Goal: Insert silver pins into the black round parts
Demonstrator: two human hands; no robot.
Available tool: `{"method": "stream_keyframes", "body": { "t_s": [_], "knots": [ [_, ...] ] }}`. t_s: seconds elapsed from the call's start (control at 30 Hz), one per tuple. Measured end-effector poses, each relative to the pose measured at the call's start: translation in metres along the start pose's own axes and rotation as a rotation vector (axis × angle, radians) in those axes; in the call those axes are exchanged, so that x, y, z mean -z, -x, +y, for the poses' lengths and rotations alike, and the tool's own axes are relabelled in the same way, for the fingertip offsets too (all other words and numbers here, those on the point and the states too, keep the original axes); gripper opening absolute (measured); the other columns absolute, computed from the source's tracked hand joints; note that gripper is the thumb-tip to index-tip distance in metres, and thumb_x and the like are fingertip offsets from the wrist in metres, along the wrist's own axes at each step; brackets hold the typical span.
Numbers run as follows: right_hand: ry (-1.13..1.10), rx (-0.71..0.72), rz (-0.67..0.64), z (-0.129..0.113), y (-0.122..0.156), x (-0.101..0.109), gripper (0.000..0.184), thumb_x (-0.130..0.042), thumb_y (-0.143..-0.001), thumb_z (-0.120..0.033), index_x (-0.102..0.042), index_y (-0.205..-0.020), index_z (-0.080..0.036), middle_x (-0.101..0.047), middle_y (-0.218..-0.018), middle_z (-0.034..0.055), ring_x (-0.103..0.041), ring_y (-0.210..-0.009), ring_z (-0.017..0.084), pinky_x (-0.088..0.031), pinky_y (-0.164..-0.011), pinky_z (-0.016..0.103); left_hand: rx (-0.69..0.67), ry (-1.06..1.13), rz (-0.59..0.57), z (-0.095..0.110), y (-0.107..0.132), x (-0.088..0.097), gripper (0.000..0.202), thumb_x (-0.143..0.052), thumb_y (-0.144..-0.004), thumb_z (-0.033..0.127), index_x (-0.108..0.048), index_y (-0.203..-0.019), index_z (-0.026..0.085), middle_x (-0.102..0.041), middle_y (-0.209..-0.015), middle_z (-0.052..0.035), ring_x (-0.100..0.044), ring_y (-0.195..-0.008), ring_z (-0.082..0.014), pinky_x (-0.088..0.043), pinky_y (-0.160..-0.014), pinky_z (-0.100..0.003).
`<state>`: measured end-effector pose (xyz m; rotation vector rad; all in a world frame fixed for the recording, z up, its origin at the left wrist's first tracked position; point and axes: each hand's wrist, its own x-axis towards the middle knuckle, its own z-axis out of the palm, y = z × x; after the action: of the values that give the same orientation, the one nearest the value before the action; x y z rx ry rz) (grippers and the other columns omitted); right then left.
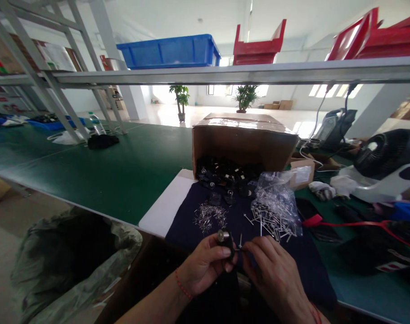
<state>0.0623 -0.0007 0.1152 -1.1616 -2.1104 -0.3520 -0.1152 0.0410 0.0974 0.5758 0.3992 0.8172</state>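
Observation:
My left hand (pixel 209 258) is closed around a small black part with a shiny round metal end (pixel 224 236). Close to its right side, my right hand (pixel 272 265) pinches a thin metal pin (pixel 240 241) that meets or nearly meets the black part; the exact contact is hard to see. Beyond my hands, a pile of short metal pins (pixel 209 217) lies on a dark blue cloth (pixel 184 225). To its right, long metal bolts (pixel 272 221) spill from a clear plastic bag (pixel 275 191). More black parts (pixel 230 171) fill the open cardboard box (pixel 245 139) behind.
A white fan (pixel 380 171) and gloves (pixel 322 190) stand at right, near a red strap (pixel 353 223). Overhead, a shelf (pixel 191 75) carries a blue bin (pixel 171 51). A large grey-green sack (pixel 73 261) sits below the green table (pixel 137 157) at left.

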Motion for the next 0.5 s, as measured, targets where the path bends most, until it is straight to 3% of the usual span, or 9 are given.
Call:
{"method": "stream_keyframes", "body": {
  "t_s": [0.23, 0.37, 0.5],
  "knots": [
    [-0.042, -0.135, -0.02, -0.001, 0.017, -0.029, 0.014, -0.051, -0.095, -0.011, -0.06, -0.09, -0.02, -0.06, -0.081, 0.005, -0.056, -0.072, 0.021, -0.041, -0.063, 0.034, 0.16, -0.338, 0.021, 0.017, -0.014, 0.005, 0.026, -0.077, -0.062, 0.024, -0.062, -0.081, 0.013, -0.062, -0.069, -0.0013, -0.055, -0.06, -0.0098, -0.04, -0.053, -0.022],
    [-0.106, -0.201, -0.085, 0.0, 0.027, -0.05, 0.017, -0.049, -0.094, -0.01, -0.06, -0.086, -0.021, -0.06, -0.08, 0.0042, -0.057, -0.07, 0.02, -0.041, -0.062, 0.033, 0.254, -0.488, 0.031, 0.027, -0.026, 0.01, 0.022, -0.072, -0.057, 0.019, -0.061, -0.076, 0.014, -0.06, -0.065, 0.0011, -0.055, -0.059, -0.0093, -0.041, -0.052, -0.021],
    [-0.318, -0.3, -0.117, 0.006, 0.031, -0.048, 0.019, -0.049, -0.099, -0.019, -0.066, -0.091, -0.022, -0.064, -0.086, 0.0052, -0.06, -0.073, 0.019, -0.044, -0.064, 0.031, 0.306, -0.561, 0.029, 0.029, -0.033, 0.013, 0.019, -0.069, -0.054, 0.016, -0.062, -0.072, 0.014, -0.06, -0.062, 0.0017, -0.056, -0.058, -0.0101, -0.042, -0.052, -0.021]
  ]
}}
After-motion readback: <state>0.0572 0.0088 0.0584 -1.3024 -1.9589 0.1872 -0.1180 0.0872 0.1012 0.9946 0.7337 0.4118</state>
